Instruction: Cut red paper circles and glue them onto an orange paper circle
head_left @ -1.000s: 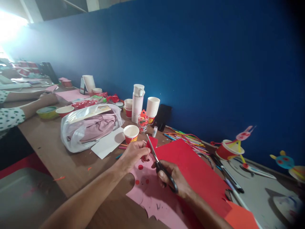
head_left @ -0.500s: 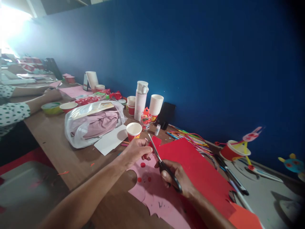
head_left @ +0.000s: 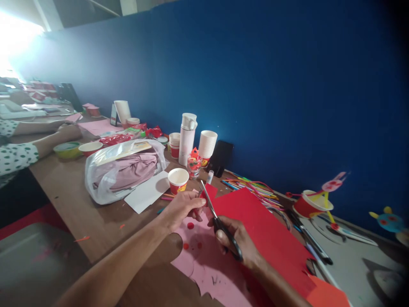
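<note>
My right hand [head_left: 234, 238] grips a pair of scissors [head_left: 220, 224] by its black handles, the blades pointing up and away from me. Beside the blades, the fingers of my left hand [head_left: 185, 209] are pinched on a small piece of red paper [head_left: 211, 191], which shows partly behind the metal. Under both hands lies a cut pink sheet [head_left: 204, 266] with a few red dots and some pen marks on it. A large red sheet [head_left: 252, 213] spreads to the right, partly beneath my right forearm.
A paper cup [head_left: 178, 181], a glue stick [head_left: 210, 176] and a flask [head_left: 188, 138] stand beyond my hands. Left are a plastic bag [head_left: 126, 168] and a white card [head_left: 147, 192]. Colored sticks [head_left: 252, 187] lie along the blue wall. Another person's arms [head_left: 47, 138] rest at far left.
The view has shifted slightly, so the table things sit a little lower. My left fingers have turned slightly beside the blades, and more red paper shows there. Both hands keep their grip.
</note>
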Demonstrator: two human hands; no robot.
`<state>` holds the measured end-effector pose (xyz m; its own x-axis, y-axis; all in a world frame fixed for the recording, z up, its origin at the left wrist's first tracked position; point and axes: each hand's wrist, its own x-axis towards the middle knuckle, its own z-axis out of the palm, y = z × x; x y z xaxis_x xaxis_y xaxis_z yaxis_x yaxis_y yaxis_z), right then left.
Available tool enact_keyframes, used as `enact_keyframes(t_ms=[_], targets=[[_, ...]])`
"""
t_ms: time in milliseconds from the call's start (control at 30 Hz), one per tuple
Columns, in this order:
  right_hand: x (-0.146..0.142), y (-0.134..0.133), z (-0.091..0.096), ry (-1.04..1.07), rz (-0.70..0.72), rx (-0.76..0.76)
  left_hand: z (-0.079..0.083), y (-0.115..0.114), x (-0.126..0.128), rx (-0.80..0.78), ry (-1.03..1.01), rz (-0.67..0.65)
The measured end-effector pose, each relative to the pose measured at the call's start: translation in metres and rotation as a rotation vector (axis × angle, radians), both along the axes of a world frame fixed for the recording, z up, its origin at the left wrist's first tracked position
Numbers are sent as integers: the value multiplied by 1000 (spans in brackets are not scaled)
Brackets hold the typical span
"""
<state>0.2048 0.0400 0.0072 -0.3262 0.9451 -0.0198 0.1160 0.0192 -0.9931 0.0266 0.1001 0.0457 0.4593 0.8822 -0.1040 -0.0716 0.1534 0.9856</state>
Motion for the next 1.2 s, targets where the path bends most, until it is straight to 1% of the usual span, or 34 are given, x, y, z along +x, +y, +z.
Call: enact_keyframes(t_ms=[167, 233, 367, 500, 867, 1033, 1200], targets=[[-2, -1, 2, 37, -25, 35, -5, -3, 6, -6, -108, 70], [-3, -1, 2, 52, -11, 39, -6, -3, 6, 6, -98, 100], [-6, -3, 2, 67, 23, 51, -4, -4, 4, 34, -56, 117], [-7, -4, 4, 52, 8, 52, -1, -5, 3, 41, -12, 130], [-6, 0, 2, 49, -6, -30, 2, -1, 1, 28, 37, 104], [-6, -2, 5, 31, 15, -22, 3, 1, -1, 26, 60, 94], [-4, -1, 1, 63, 55, -20, 5, 0, -4, 26, 86, 82]])
